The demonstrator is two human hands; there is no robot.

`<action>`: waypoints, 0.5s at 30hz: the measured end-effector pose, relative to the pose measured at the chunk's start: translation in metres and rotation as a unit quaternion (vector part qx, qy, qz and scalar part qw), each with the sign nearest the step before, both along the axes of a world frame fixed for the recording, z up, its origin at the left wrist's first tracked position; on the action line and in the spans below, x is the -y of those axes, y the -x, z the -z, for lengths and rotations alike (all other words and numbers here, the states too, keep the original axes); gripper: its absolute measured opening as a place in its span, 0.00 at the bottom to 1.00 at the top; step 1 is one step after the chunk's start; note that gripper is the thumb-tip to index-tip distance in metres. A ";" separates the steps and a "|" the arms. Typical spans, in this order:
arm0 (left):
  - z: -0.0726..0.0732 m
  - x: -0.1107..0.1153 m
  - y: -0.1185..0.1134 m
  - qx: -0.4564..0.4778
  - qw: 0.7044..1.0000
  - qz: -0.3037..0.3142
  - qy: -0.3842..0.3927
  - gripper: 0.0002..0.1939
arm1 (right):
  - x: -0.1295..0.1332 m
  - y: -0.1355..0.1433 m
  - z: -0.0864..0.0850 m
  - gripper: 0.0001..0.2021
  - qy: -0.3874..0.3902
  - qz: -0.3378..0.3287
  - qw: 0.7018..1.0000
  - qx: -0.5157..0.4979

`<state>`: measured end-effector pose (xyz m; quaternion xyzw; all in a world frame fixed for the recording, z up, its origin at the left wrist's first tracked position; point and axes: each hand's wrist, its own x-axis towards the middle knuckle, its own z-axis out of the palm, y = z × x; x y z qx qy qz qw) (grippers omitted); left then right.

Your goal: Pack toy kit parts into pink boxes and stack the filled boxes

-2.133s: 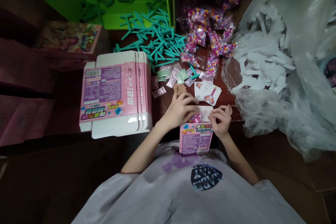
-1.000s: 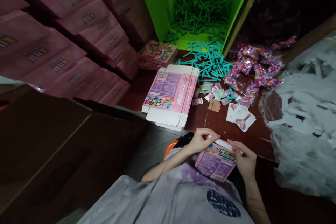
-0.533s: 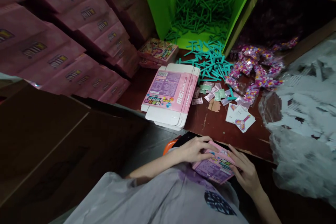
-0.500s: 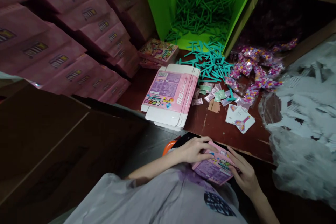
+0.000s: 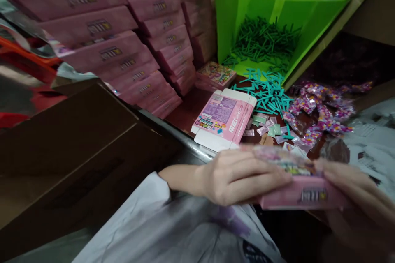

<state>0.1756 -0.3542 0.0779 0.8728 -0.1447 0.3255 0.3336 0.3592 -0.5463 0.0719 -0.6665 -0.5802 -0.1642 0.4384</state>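
Observation:
A pink printed cardboard box [image 5: 304, 192] is held up close in front of my body, blurred by motion. My left hand [image 5: 243, 176] grips its left end, fingers laid across the top. Around its right end is my right hand [image 5: 354, 185], also blurred, thumb side towards the top face. Beyond the hands, a stack of flattened pink boxes [image 5: 225, 115] lies on the dark red table. To its right are small pink and green sachets [image 5: 270, 127] and loose teal plastic sticks [image 5: 268, 94].
Pink boxes [image 5: 114, 53] are piled high at the left, with one printed box [image 5: 216, 74] lying near them. A green bin [image 5: 284, 4] on its side holds more teal sticks. Bags of colourful beads [image 5: 324, 111] lie right. A brown carton [image 5: 61, 160] stands near left.
Both hands have raised the pink box from my lap and turned it, so a side edge now faces me. The camera view has shifted left and up.

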 end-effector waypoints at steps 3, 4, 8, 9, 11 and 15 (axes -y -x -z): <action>-0.018 -0.047 -0.015 -0.046 0.986 -0.148 -0.052 0.15 | -0.072 -0.024 -0.007 0.34 -0.092 0.057 0.987 0.121; -0.015 -0.069 -0.026 -0.051 0.977 -0.196 -0.072 0.16 | -0.096 -0.033 -0.002 0.35 -0.080 0.066 0.987 0.119; 0.023 -0.179 -0.085 -0.054 0.929 -0.339 -0.135 0.17 | -0.164 -0.055 0.041 0.17 0.006 -0.001 0.999 0.041; 0.037 -0.206 -0.099 -0.068 0.924 -0.346 -0.147 0.18 | -0.174 -0.056 0.053 0.15 0.024 -0.019 0.999 0.023; 0.066 -0.250 -0.122 -0.101 0.923 -0.338 -0.152 0.18 | -0.186 -0.056 0.075 0.13 0.057 -0.044 0.997 -0.009; 0.116 -0.292 -0.131 -0.119 0.947 -0.280 -0.100 0.17 | -0.206 -0.062 0.102 0.15 0.097 -0.055 0.991 -0.076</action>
